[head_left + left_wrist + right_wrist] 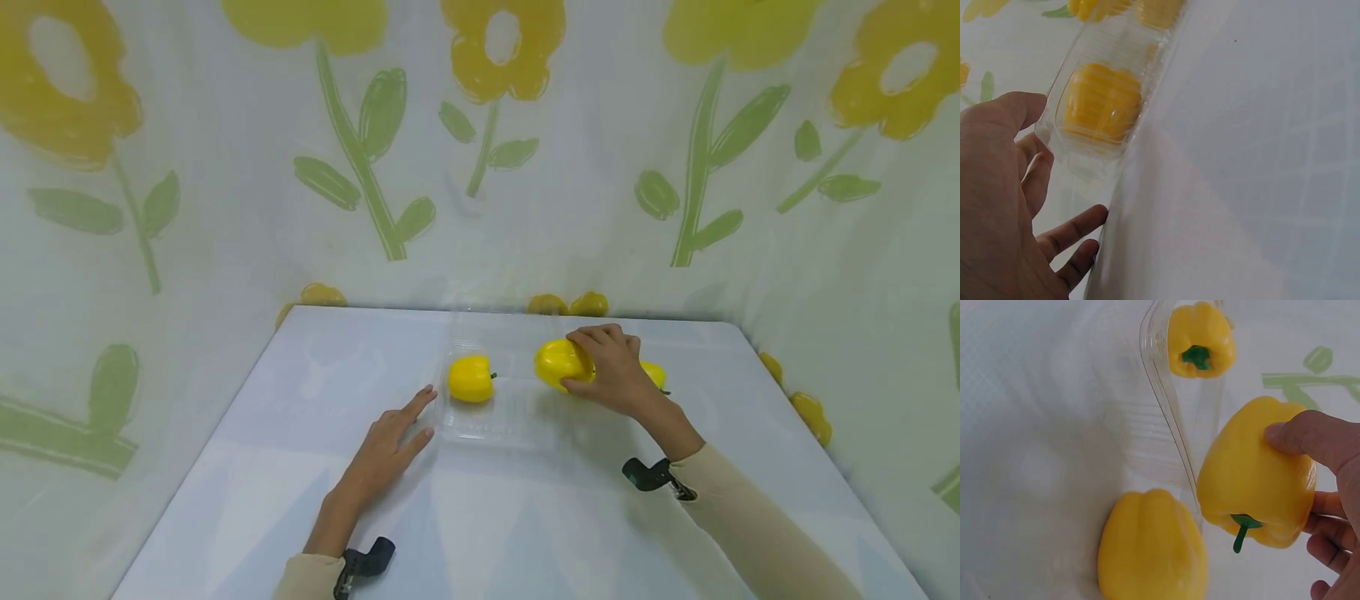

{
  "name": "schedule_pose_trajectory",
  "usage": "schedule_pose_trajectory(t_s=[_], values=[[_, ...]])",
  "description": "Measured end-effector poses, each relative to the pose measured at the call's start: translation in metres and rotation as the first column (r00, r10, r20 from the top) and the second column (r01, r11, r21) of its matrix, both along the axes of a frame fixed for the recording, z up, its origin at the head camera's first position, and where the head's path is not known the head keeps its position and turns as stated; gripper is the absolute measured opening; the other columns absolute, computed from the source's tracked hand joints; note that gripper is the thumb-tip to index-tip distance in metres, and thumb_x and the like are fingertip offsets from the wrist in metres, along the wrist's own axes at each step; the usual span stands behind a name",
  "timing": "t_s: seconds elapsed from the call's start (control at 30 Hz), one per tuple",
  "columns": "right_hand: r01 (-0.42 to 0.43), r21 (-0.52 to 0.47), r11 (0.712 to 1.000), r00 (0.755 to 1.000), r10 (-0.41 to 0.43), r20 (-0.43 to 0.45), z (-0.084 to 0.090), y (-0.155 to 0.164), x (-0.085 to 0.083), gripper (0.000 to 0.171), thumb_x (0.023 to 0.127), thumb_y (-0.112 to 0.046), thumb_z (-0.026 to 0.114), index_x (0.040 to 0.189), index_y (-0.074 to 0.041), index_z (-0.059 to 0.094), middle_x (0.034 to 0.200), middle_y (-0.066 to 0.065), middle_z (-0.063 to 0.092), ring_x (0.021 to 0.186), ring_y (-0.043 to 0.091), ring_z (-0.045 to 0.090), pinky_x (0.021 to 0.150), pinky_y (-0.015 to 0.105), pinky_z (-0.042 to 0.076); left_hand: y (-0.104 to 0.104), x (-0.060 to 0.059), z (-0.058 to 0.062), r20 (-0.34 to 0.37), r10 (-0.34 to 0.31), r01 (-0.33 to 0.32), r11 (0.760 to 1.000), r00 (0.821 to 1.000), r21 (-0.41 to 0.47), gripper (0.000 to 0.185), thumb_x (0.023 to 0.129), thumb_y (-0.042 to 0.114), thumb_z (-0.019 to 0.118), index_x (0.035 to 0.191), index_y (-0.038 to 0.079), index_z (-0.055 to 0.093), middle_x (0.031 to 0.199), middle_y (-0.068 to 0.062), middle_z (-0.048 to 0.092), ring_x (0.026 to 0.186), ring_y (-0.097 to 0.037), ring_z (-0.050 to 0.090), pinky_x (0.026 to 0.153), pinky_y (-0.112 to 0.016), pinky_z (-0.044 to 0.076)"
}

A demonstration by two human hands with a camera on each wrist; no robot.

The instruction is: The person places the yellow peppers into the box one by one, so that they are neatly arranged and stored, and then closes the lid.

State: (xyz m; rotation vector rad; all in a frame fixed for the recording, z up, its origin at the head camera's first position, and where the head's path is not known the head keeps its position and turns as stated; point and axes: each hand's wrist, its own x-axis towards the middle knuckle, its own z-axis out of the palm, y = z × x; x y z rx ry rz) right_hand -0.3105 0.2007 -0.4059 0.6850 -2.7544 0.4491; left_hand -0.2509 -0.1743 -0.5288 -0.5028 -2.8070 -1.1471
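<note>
The right hand [615,371] grips a glossy yellow pepper [1254,478], green stem beyond its fingers [1300,434]. The left hand [382,454] lies flat, its fingers released beside the clear tray [487,425].

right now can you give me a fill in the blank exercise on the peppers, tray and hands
1. The right hand grips a ____ pepper.
2. The pepper in the clear tray has a ____ stem.
3. The left hand rests on the table with its fingers by the tray's ____ edge.
4. In all, ____ peppers are in view.

Missing words: yellow; green; left; three
</note>
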Motion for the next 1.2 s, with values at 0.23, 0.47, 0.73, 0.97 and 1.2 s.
schedule_pose_trajectory(t_s=[0.23, 0.47, 0.73, 0.97, 1.2], values=[[-0.049, -0.017, 0.999, 0.998, 0.049, -0.030, -0.005, -0.011, -0.006, 0.067, 0.078, -0.033, 0.085, 0.133, -0.003, 0.060, 0.133, 0.013, 0.057, 0.120, 0.032, 0.040, 0.088, 0.054, 0.028, 0.000, 0.001, 0.002, -0.018, -0.011, 0.011, 1.000, 1.000, -0.006, 0.059, 0.103, 0.049, 0.048, 0.158, 0.040, 0.027, 0.160, 0.024, 0.024, 0.131, -0.025, 0.043, 0.109, -0.059, 0.029], [-0.053, -0.015, 0.998, 0.999, 0.053, -0.005, 0.001, -0.021, -0.012, 0.068, 0.079, -0.035, 0.084, 0.135, -0.004, 0.059, 0.135, 0.012, 0.057, 0.123, 0.031, 0.039, 0.091, 0.054, 0.027, 0.000, 0.001, 0.008, -0.001, 0.011, -0.011, 1.000, 1.000, -0.008, 0.060, 0.102, 0.054, 0.046, 0.157, 0.044, 0.026, 0.160, 0.022, 0.027, 0.132, -0.025, 0.042, 0.108, -0.059, 0.033], [-0.051, -0.008, 0.999, 0.998, 0.051, 0.023, -0.006, -0.029, -0.015, 0.068, 0.080, -0.034, 0.084, 0.135, -0.005, 0.060, 0.136, 0.011, 0.056, 0.122, 0.031, 0.040, 0.091, 0.054, 0.027, 0.001, 0.000, 0.008, -0.017, 0.005, -0.005, 1.000, 1.000, -0.008, 0.060, 0.103, 0.049, 0.050, 0.158, 0.040, 0.027, 0.160, 0.020, 0.028, 0.132, -0.026, 0.043, 0.107, -0.060, 0.034], [-0.059, 0.011, 0.998, 0.998, 0.059, 0.013, -0.015, -0.033, -0.020, 0.067, 0.079, -0.036, 0.084, 0.134, -0.005, 0.061, 0.134, 0.011, 0.057, 0.119, 0.031, 0.041, 0.090, 0.052, 0.029, 0.001, 0.001, 0.009, -0.011, -0.001, 0.001, 1.000, 1.000, 0.003, 0.059, 0.103, 0.045, 0.052, 0.158, 0.039, 0.029, 0.159, 0.021, 0.028, 0.132, -0.028, 0.042, 0.107, -0.060, 0.033], [-0.050, 0.041, 0.998, 0.999, 0.049, 0.018, -0.018, -0.036, -0.023, 0.068, 0.080, -0.037, 0.084, 0.135, -0.005, 0.059, 0.135, 0.012, 0.056, 0.120, 0.031, 0.041, 0.091, 0.053, 0.029, 0.001, 0.001, 0.012, -0.007, -0.005, 0.005, 1.000, 1.000, -0.009, 0.059, 0.103, 0.049, 0.049, 0.158, 0.040, 0.027, 0.160, 0.024, 0.024, 0.134, -0.026, 0.041, 0.108, -0.059, 0.032]])
